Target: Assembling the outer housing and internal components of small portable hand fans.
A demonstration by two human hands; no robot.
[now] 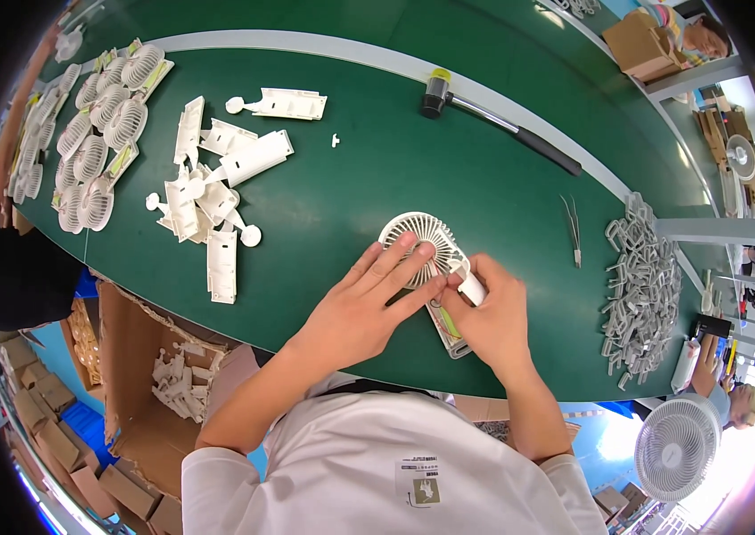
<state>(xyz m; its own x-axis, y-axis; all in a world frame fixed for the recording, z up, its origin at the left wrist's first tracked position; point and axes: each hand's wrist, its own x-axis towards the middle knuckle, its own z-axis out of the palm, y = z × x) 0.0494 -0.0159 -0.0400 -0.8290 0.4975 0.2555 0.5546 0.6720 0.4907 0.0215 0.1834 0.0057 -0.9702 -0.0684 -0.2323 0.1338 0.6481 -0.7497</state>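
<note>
While my fingers-spread left hand (355, 308) covers the fan cage (435, 233) — presumably bracing it — my right hand (492, 312) grips a white cover (473, 290).

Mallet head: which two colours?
The mallet head is yellow and black, best seen in the head view.

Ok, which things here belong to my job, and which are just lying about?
Likely in the job:
- white round-caged plastic fan, touched by your left hand and right hand
- white plastic handle shells, scattered
- heaped grey loops

Apparently lying about:
- black-and-yellow-headed hammer
- slim silvery tweezers
</note>
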